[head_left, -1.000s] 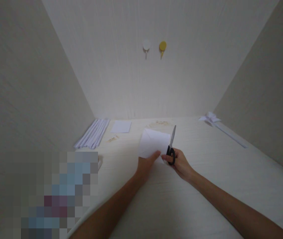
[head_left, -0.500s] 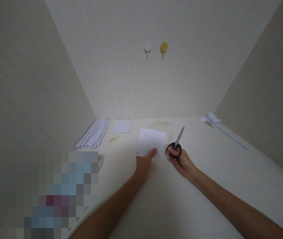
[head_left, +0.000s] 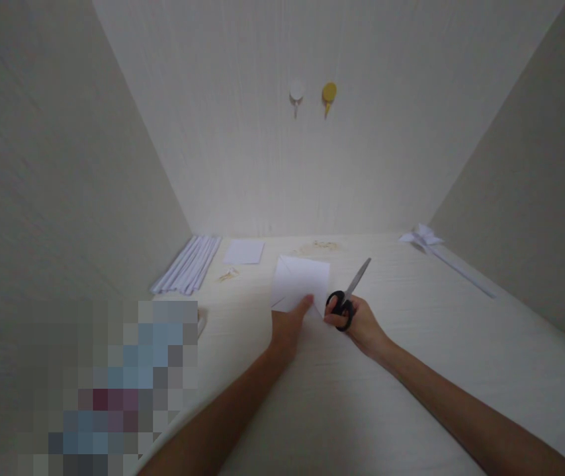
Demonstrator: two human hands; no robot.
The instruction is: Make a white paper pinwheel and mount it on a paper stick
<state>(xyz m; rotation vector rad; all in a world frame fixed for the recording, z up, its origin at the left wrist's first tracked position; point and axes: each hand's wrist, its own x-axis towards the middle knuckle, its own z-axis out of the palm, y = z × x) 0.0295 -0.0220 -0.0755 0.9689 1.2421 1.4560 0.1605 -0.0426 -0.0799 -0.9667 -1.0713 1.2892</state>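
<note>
Left hand (head_left: 286,328): grip pinching a white paper square (head_left: 296,281), thumb flat on top near its front edge, fingers hidden underneath. Paper is smooth, matte, creased diagonally at the corners; sits mid-table, toward the back edge. Right hand (head_left: 362,322): grip closed round the scissors (head_left: 347,297), fingers in black loop handles; tapered metal blades look pressed together, tip aimed back-right. Its fingertips are at the paper's front right corner; can't tell if touching. Table (head_left: 461,330) is pale with fine streaky grain. Back left corner: bundle of long, slim white paper sticks (head_left: 186,264), side by side, then a flat white sheet (head_left: 244,252) by the back edge. Thin yellowish bits (head_left: 227,275) just in front of that. Back right corner: pointed folded-paper pinwheel (head_left: 421,235) on a straight white stick (head_left: 464,272), lying along the right edge.
</note>
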